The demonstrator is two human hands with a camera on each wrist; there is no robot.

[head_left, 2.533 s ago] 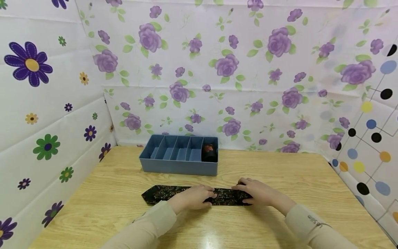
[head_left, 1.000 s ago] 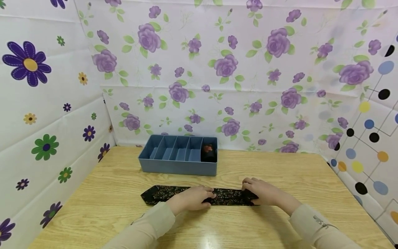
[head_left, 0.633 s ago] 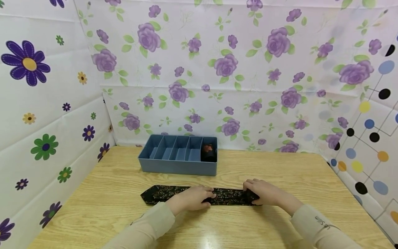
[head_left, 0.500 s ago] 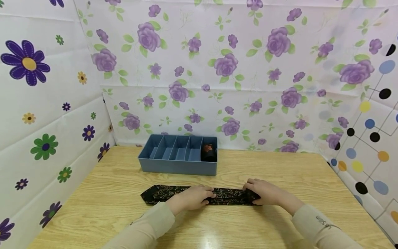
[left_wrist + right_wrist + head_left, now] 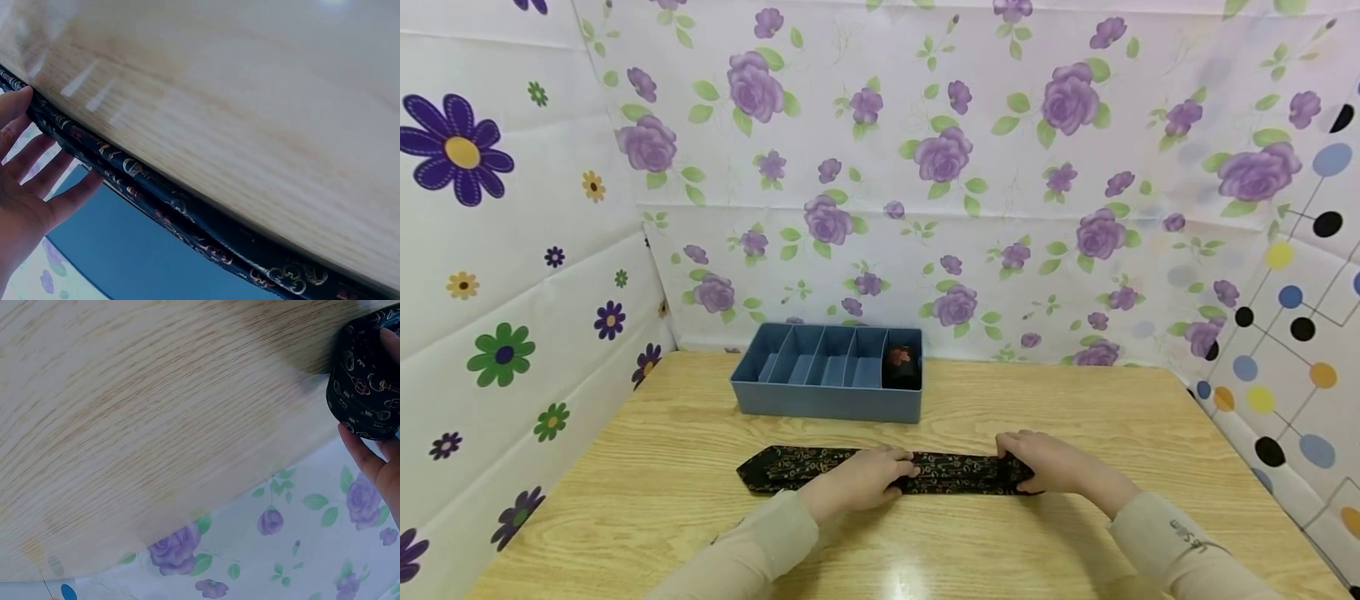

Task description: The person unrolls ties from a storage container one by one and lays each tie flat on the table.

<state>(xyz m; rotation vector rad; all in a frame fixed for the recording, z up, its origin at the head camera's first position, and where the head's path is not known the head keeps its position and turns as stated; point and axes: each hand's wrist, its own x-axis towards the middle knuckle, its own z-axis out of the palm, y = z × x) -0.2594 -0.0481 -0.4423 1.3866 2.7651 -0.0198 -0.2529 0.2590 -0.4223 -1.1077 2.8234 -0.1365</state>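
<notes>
Head: shows dark patterned tie (image 5: pixel 955 473) on near tabletop (image 5: pixel 625 500), under relaxed left hand (image 5: pixel 862 481), grasped at right end by right hand (image 5: pixel 1048 462). Left wrist: shows straight fingers (image 5: pixel 72 197) touching tie. Right wrist: shows curled end (image 5: pixel 359 387) gripped.

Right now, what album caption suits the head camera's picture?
Left hand rests on a dark patterned necktie, right hand holds its rolled end, a blue divided box behind.
</notes>
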